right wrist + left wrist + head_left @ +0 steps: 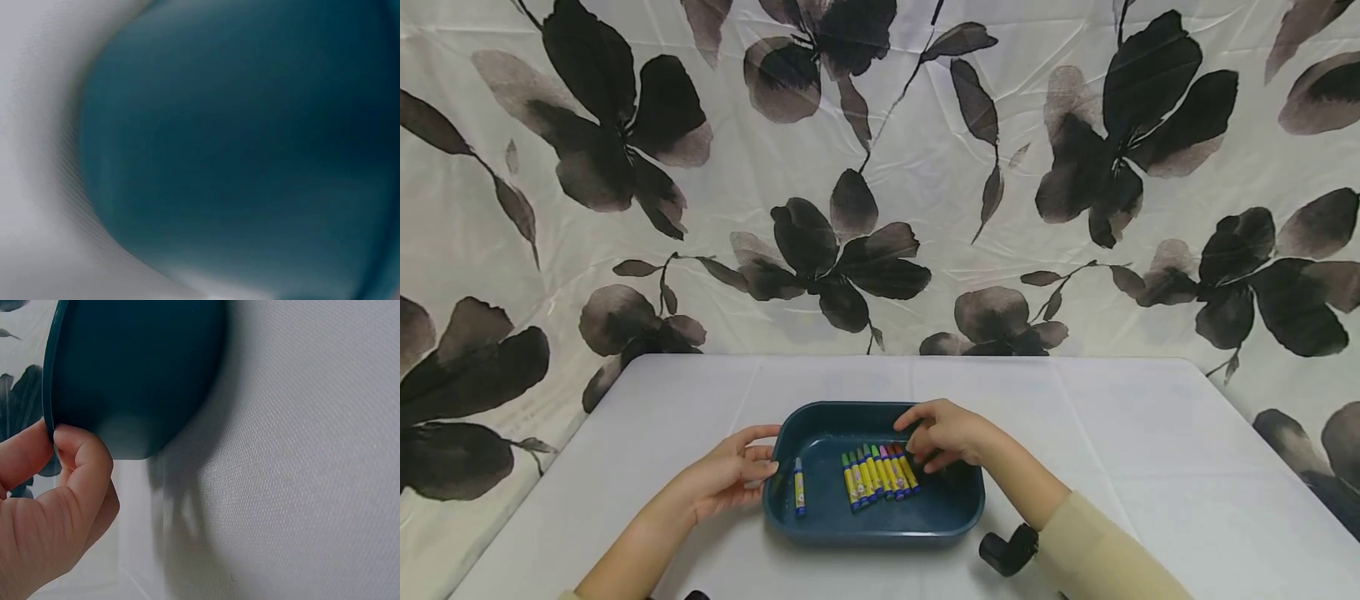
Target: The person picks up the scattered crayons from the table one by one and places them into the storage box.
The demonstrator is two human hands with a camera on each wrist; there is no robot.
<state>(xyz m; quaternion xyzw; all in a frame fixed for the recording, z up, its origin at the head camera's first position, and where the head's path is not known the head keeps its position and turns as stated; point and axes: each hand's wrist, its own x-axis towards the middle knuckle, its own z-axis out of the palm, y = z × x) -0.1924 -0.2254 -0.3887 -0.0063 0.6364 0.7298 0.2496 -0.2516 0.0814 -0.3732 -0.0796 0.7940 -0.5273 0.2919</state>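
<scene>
A dark teal tray (917, 525) stands on the white table, its outer wall filling much of the left wrist view. My left hand (733, 475) pinches the tray's left rim between thumb and fingers; the left wrist view shows the same grip. Inside the tray, a row of several crayons (880, 473) with yellow wrappers lies side by side. One grey-tipped crayon (799, 487) lies apart near the left wall. My right hand (951, 433) reaches over the right side, fingers loosely bent beside the red-tipped end of the row; I see nothing held. The right wrist view shows mostly the tray's outside.
The white table (1075, 433) extends around the tray. A black wrist-worn device (1009, 550) sits by the right forearm, near the tray's lower right corner. Behind the table hangs a floral cloth (880, 167).
</scene>
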